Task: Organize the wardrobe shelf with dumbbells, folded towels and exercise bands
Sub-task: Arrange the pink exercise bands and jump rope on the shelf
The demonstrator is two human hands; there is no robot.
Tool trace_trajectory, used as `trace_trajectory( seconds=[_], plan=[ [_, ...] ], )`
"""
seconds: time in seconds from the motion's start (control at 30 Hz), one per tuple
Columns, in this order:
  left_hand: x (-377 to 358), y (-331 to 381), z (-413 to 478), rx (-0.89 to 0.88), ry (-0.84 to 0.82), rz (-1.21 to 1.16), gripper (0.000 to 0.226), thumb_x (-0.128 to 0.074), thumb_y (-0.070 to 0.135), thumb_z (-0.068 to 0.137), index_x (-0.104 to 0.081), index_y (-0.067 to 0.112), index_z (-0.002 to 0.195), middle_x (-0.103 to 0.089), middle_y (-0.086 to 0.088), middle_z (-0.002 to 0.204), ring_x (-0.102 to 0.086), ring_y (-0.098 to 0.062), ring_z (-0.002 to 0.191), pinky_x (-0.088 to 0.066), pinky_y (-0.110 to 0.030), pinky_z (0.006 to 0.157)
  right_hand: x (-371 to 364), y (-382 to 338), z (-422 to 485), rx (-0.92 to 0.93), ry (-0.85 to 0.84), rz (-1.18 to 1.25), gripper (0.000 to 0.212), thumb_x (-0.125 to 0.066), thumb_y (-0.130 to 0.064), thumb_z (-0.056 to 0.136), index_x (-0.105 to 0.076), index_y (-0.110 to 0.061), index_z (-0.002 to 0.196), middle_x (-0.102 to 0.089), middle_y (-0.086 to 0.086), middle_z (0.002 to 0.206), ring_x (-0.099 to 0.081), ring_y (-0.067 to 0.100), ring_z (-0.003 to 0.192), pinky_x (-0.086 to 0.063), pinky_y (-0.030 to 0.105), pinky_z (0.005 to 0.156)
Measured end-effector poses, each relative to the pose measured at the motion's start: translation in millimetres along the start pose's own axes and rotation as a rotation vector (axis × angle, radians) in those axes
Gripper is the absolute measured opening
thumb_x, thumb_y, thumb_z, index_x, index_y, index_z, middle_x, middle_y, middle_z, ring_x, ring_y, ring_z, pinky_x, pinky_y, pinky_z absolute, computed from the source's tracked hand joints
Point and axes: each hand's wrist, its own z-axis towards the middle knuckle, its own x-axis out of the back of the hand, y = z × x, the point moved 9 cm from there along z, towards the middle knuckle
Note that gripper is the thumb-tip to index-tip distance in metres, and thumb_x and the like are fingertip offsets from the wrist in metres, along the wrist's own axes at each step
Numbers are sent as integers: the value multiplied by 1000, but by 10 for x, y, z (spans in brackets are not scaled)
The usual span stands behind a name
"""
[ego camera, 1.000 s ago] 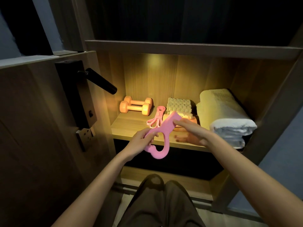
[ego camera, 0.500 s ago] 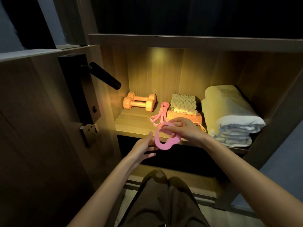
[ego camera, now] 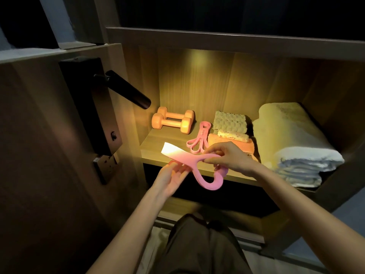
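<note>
1. Head view, the shelf: I count two orange dumbbells lying side by side at the back left, touching each other.
2. I count two bands. The thin pink band lies looped on the shelf between the dumbbells and the small cloths. The wide pink band is held in the air just in front of the shelf edge.
3. Four folded cloths in all. A big white towel fills the right end of the shelf. Left of it is a stack of three small ones: an orange cloth at the bottom, with a patterned cloth and a greenish waffle cloth on it.
4. Right hand: its grip is closed, thumb and fingers pinching the wide pink band where the strip folds back, and a loop hangs below.
5. Left hand: palm up, fingers close to straight under the band's flat end, supporting it and not clamping (this hand is a little blurred). The end sticks out past the fingers towards the shelf.
6. One black door handle juts out from the door on the left.
</note>
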Motion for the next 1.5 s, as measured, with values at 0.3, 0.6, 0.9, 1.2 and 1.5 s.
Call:
trace_trajectory(
  seconds=[0.3, 0.6, 0.9, 1.2, 1.5],
  plan=[
    [108, 496, 358, -73, -26, 119, 41, -58, 29, 78, -57, 12, 115, -60, -13, 120, -59, -30, 114, -52, -42, 87, -168, 552, 634, -121, 70, 77, 24, -75, -12, 80, -71, -8, 104, -71, 1, 76, -63, 6, 53, -52, 21, 58],
    [503, 912, 1066, -241, 390, 345, 22, -63, 38, 89, -61, 20, 100, -70, -2, 95, -68, -19, 87, -58, -30, 59, -399, 900, 1409, -205, 103, 219, 25, -74, 1, 78, -72, -2, 103, -72, 12, 80, -62, 10, 52, -56, 23, 60],
    [823, 1398, 1535, -435, 728, 257, 44, -68, 23, 88, -52, 3, 124, -64, -14, 110, -63, -23, 87, -54, -31, 64, -441, 901, 2275, -242, 91, 465, 36, -69, 14, 77, -64, 5, 112, -66, 18, 104, -64, 19, 76, -57, 19, 62],
    [1020, 1487, 1918, -381, 754, 203, 23, -76, 18, 80, -59, 7, 92, -67, -13, 104, -66, -19, 78, -55, -24, 55, -482, 1173, 2633, -174, 292, 183, 21, -73, -1, 80, -71, -6, 100, -71, 13, 103, -65, 25, 89, -55, 38, 81],
    [1022, 1422, 1996, -431, 782, 120, 22, -73, 9, 82, -52, 9, 75, -64, -14, 93, -65, -27, 91, -57, -44, 83, -432, 1281, 2536, -151, 47, -205, 44, -67, -55, 81, -53, -19, 103, -65, -6, 74, -56, 2, 58, -37, 17, 49]
  ],
)
